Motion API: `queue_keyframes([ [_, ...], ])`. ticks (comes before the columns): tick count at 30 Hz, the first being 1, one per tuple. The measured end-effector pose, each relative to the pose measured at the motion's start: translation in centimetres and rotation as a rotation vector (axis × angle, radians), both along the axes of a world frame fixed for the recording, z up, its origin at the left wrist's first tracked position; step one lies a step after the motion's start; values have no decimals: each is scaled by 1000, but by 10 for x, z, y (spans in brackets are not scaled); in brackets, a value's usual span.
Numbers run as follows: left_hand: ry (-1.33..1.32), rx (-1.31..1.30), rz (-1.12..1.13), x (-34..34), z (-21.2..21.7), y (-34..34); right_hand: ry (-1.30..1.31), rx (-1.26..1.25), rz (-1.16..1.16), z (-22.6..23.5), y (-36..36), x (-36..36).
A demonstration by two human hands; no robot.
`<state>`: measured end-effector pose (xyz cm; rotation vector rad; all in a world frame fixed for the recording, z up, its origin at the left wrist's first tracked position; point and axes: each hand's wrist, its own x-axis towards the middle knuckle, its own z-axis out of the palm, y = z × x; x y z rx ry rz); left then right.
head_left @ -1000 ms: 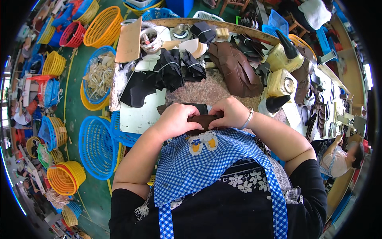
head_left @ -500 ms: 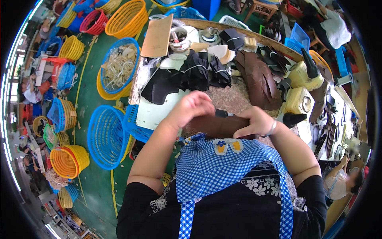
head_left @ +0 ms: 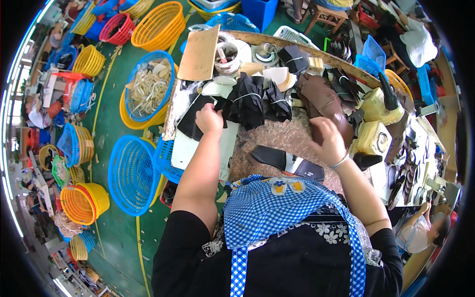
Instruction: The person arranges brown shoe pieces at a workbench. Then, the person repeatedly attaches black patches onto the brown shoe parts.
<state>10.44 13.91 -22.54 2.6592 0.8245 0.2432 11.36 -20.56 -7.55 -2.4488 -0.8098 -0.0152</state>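
At the left of the worktable, my left hand (head_left: 210, 120) has its fingers curled onto the edge of a black cut piece (head_left: 189, 119), which lies over a white board (head_left: 206, 151). My right hand (head_left: 330, 143) is open and holds nothing, its fingers apart beside a stack of brown leather-like pieces (head_left: 324, 99). In front of me lies a black strip-like piece with a pale grey middle (head_left: 292, 163), touched by neither hand. Bundles of black pieces (head_left: 246, 99) tied with pale string stand beyond my left hand.
Yellowish blocks with black horn-shaped tops (head_left: 372, 137) stand at the right. Behind are a white tub (head_left: 227, 60), a tape roll (head_left: 265, 53) and a brown board (head_left: 199, 54). Blue and yellow baskets (head_left: 132, 173) stand on the green floor at left. Other people (head_left: 420, 225) are at the right.
The brown piece has left my hands, uncovering the black and grey piece. My left hand has moved forward and left onto the black piece; my right hand has lifted and opened.
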Motion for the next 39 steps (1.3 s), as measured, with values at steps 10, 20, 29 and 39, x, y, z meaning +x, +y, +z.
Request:
queue_keyframes([
  [10,-519,-93,-621,-60,139,-72,1224,741,-59,3,45,-26],
  [20,-281,-869,-470,-92,168,-73,853,491,76,4,86,-30],
  [29,-334,301,-54,-120,126,25,4,-360,302,-32,52,-40],
  [39,-472,-824,302,-129,108,19,41,-59,231,-70,-3,-57],
])
